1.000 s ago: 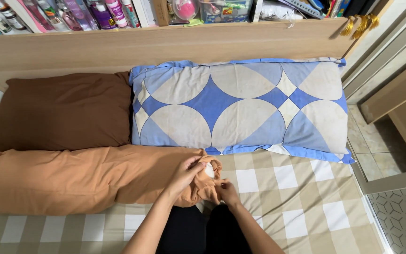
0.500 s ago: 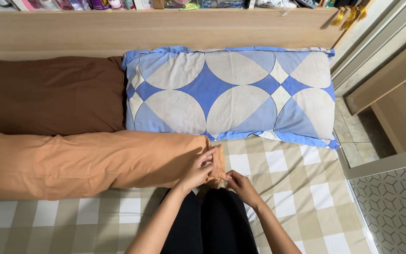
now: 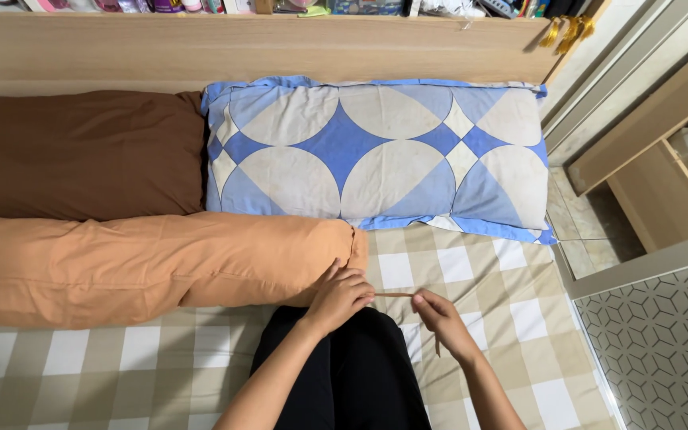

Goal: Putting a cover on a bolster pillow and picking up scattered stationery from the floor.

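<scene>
We see a long orange bolster (image 3: pixel 145 267) lying flat across the checked bed, its length running from nine o'clock to three o'clock, with its cover wrinkled along the body. Its gathered end sits near the centre, toward three o'clock, touching our left hand (image 3: pixel 338 296). A thin orange tie string (image 3: pixel 393 295) runs out level from that end toward three o'clock, stretched taut between our left hand and the pinching fingers of our right hand (image 3: pixel 439 312).
</scene>
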